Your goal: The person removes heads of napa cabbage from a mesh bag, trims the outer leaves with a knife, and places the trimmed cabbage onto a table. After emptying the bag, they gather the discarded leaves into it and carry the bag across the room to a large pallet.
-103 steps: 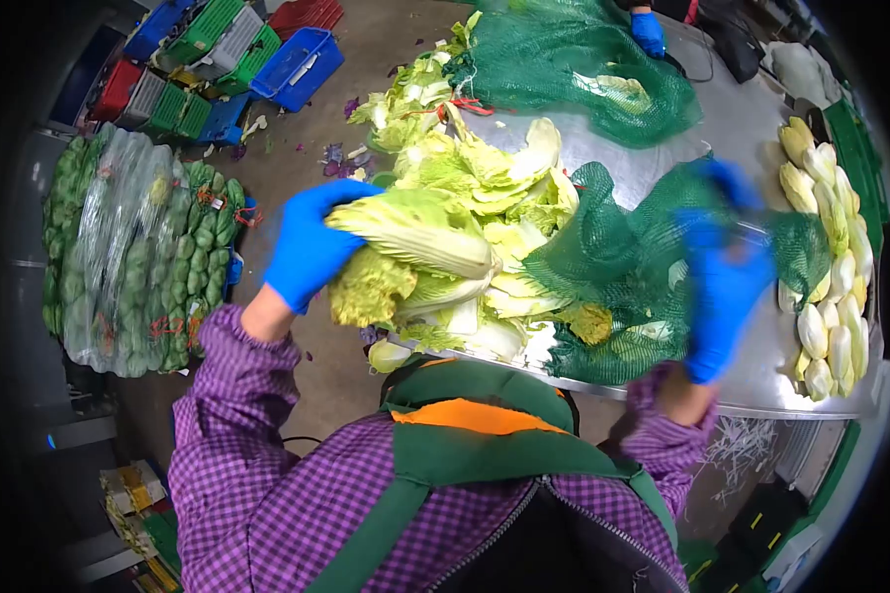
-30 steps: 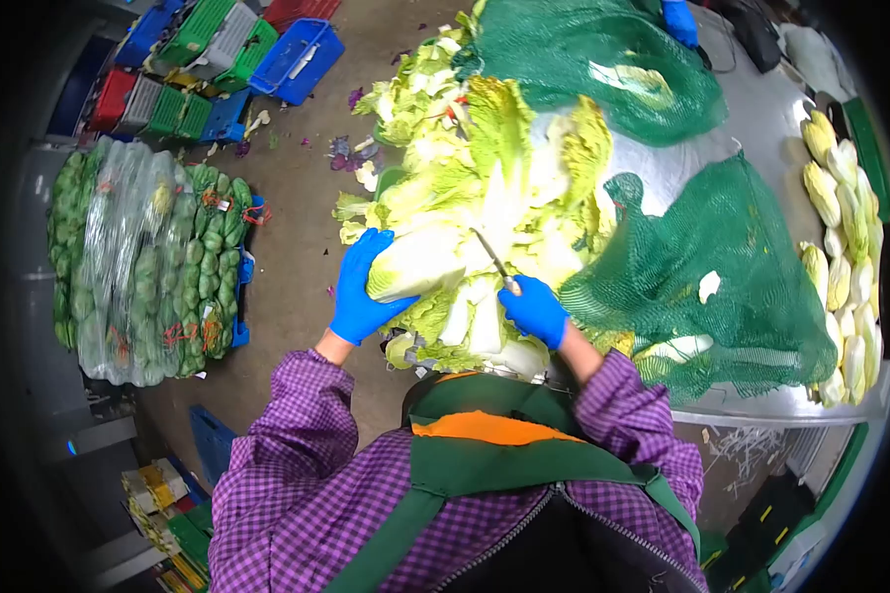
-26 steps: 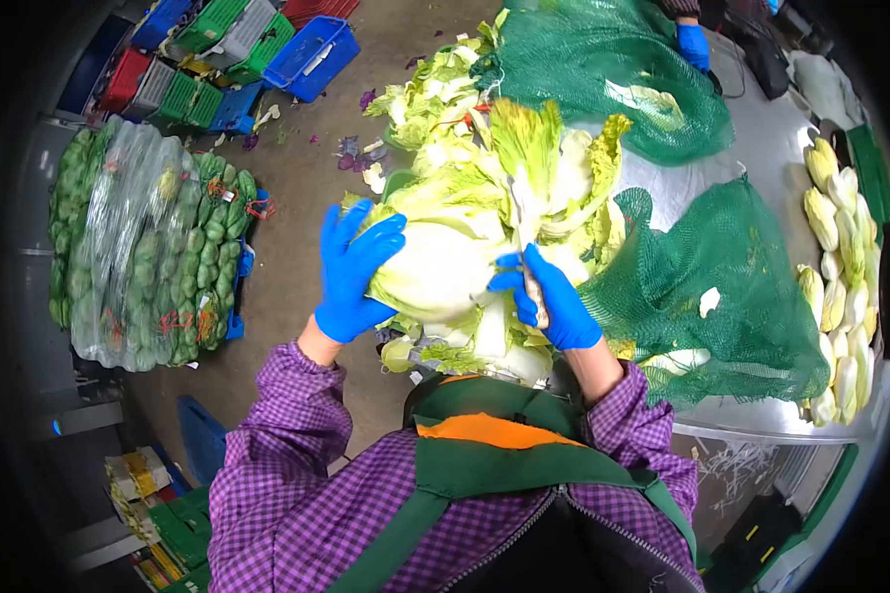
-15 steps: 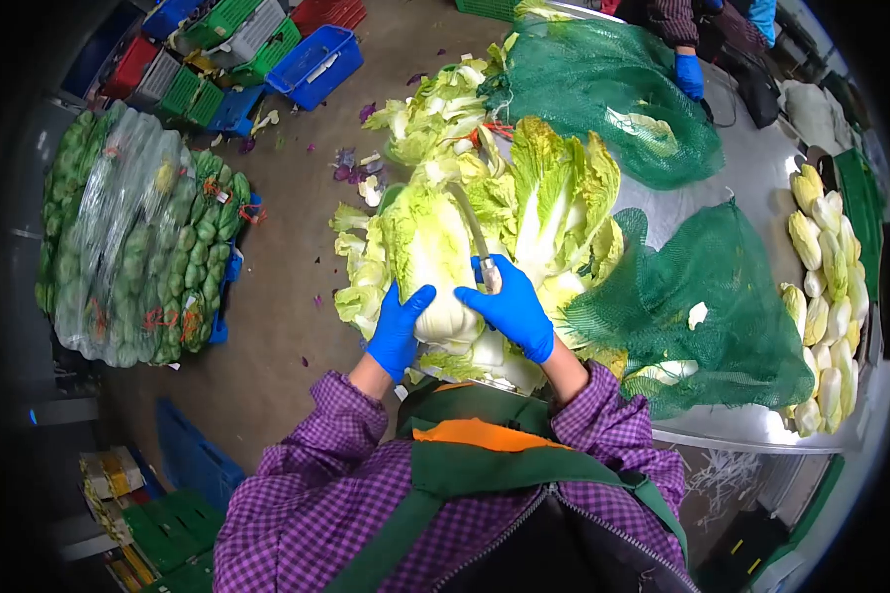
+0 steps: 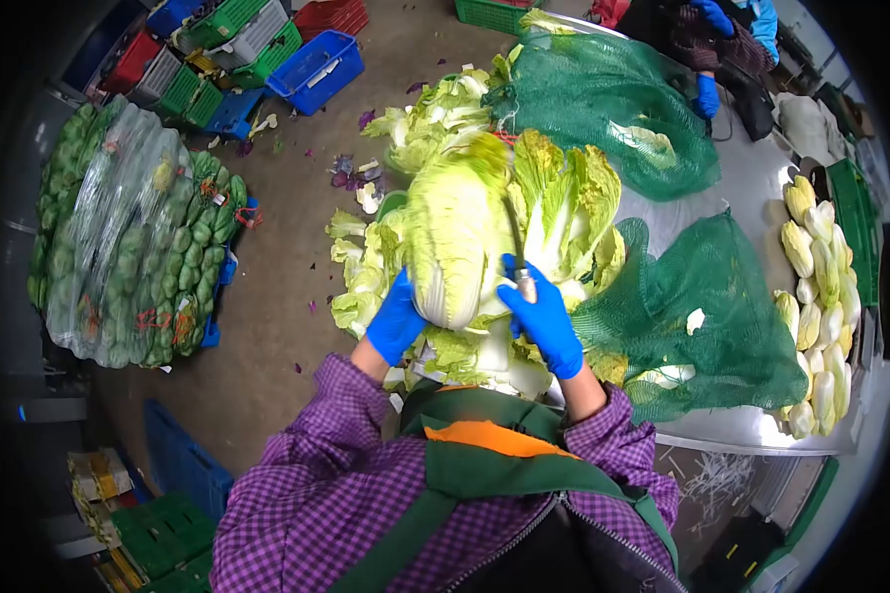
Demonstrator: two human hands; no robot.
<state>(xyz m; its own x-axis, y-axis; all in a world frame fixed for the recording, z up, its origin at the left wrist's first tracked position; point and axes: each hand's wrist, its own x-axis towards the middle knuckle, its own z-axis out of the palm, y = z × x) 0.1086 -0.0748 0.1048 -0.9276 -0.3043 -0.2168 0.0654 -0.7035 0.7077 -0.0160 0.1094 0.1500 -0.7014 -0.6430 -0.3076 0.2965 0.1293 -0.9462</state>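
A pale napa cabbage [image 5: 452, 242], slightly blurred, is held up in front of me above a heap of loose leaves [image 5: 361, 287]. My left hand [image 5: 397, 321], in a blue glove, is closed on the cabbage's lower left side; part of its fingers is hidden behind the head. A knife [image 5: 525, 285] is gripped by its light handle in my right hand [image 5: 547, 318], also blue-gloved. Its dark blade points away from me, along the cabbage's right side. Large yellow-green outer leaves [image 5: 552, 203] stand just right of the blade.
Green mesh sacks [image 5: 707, 316] lie on the metal table [image 5: 747, 168]. Trimmed cabbages [image 5: 821, 306] are piled at its right end. A co-worker's gloved hand [image 5: 706, 96] is at the far side. Wrapped sacks of greens [image 5: 133, 237] and crates [image 5: 316, 69] stand to the left.
The cabbage has turned and shifted slightly right, showing a paler side. My right hand has moved right, off the cabbage's base, still with the knife. A second gloved hand of the co-worker shows.
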